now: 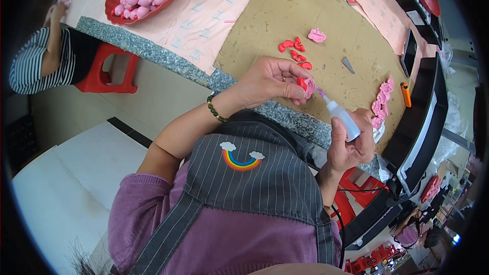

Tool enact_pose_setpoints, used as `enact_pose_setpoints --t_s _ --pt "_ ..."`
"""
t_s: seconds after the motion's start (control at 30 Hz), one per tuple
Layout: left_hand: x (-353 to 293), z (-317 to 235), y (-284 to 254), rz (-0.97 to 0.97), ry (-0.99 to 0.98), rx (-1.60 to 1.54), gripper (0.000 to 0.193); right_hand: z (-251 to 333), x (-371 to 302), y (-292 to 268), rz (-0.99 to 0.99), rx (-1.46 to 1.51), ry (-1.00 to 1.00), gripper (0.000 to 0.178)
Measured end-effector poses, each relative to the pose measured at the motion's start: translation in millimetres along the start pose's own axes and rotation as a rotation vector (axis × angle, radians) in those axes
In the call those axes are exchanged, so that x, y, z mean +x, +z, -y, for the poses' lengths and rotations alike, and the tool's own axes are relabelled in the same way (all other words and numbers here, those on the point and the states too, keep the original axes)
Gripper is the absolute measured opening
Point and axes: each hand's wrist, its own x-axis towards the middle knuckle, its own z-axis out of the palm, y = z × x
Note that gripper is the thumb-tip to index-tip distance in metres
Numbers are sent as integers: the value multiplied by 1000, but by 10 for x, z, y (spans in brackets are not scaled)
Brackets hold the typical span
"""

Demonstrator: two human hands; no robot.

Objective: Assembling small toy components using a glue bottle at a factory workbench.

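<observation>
The scene is lit evenly by soft, bright light, and only faint shadows are cast under the hands onto the brown mat. Strong fisheye bending is seen toward the rim, where the counter edge is curved and the corners are cut off by black. The centre is kept fairly sharp, while the far right edge is smeared and darker.

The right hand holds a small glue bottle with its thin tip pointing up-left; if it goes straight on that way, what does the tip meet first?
Most likely the small pink piece pinched in the left hand; the bottle in the right hand has its tip almost touching it, though depth is unclear.
</observation>
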Motion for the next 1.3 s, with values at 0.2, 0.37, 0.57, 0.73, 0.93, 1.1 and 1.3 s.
enact_pose_setpoints --t_s 0.2,0.37,0.57,0.73,0.93,1.1,1.3 --pt "3 1 5 -1 15 2 28 -12 0 1 6 -13 -27 16" --pt "1 6 5 -6 21 -13 28 -23 -5 10 -13 8 -15 20" --pt "1 36 -16 -9 55 -59 28 -33 -16 17 -26 1 -5 20" --pt "5 54 -25 -12 58 -56 28 -27 -15 14 -29 -6 -8 19" --pt "2 38 -9 -49 71 -78 27 2 -26 4 -14 -32 20 18" --pt "11 39 -4 -62 72 -63 29 9 -24 15 -4 -34 26 18" --pt "24 29 23 -88 97 -91 28 15 -32 3 13 -53 0 19"
